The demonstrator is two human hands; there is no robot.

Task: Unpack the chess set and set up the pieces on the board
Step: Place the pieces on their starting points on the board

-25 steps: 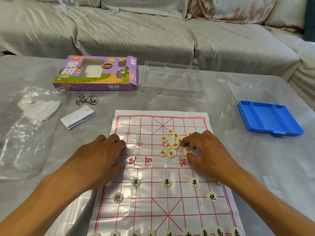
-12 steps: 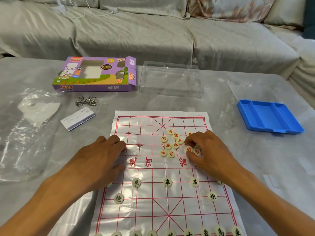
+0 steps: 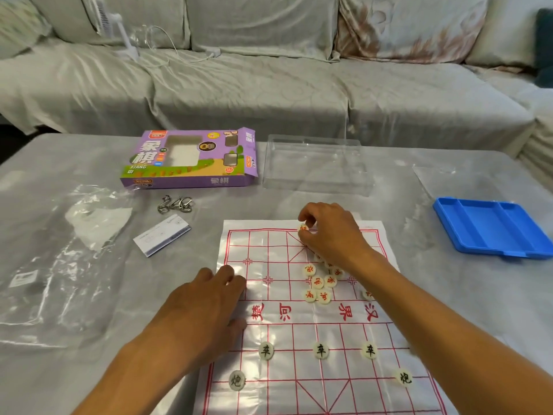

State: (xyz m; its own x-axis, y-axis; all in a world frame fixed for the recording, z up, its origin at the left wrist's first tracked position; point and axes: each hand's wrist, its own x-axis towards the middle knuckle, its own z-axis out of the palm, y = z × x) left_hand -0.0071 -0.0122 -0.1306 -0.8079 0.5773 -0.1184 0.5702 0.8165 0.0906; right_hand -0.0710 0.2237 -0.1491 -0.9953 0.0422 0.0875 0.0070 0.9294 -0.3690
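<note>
A paper board (image 3: 269, 244) with a red grid lies on the table. My right hand (image 3: 329, 235) pinches one red-lettered piece (image 3: 303, 228) at the board's far edge, near the middle of the back line. A loose heap of several red-lettered pieces (image 3: 318, 284) lies mid-board, partly hidden under my right wrist. Black-lettered pieces (image 3: 321, 350) stand in rows on the near half. My left hand (image 3: 206, 307) rests flat on the board's left edge, fingers straight.
A purple game box (image 3: 191, 158) and a clear plastic lid (image 3: 317, 167) sit behind the board. A blue tray (image 3: 490, 227) lies at the right. Metal rings (image 3: 175, 204), a small leaflet (image 3: 161, 238) and a crumpled plastic bag (image 3: 59, 250) lie at the left. A sofa runs behind the table.
My right hand picked one red piece from the heap and moved it away from me to the board's far edge. The left hand stayed on the board's left side.
</note>
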